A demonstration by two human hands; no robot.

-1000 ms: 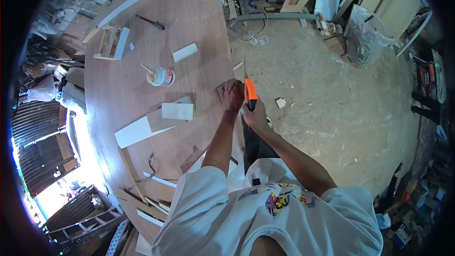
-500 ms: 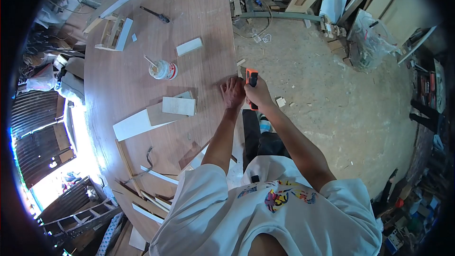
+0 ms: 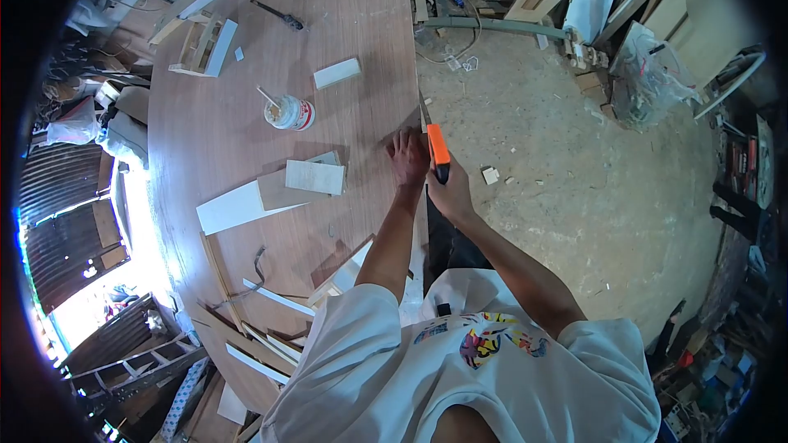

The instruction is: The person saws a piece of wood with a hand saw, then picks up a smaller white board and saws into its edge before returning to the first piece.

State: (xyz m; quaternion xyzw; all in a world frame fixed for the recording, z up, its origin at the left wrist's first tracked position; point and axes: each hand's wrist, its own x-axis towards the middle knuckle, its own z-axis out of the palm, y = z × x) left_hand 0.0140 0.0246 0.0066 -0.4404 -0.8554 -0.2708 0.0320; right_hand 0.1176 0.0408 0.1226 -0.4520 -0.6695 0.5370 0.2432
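Note:
My right hand is closed round the black-and-orange handle of a handsaw. The thin blade points away from me along the table's right edge. Just left of the saw, my left hand presses down on the table at that edge, fingers stretched out and slightly apart. Whether something lies under its palm is hidden. Left of my hands, a small pale block rests on stacked boards, with a long white board reaching out from beneath. Farther off lies another pale block.
An open jar with a stick in it stands on the wood-grain table. A dark tool and a small wooden frame lie beyond. Wood strips crowd the near left; offcuts and a plastic bag are on the floor.
The saw has turned in my right hand and shifted towards me, so more of its blade shows beyond the handle. My left hand stays at the table edge. The view has shifted slightly.

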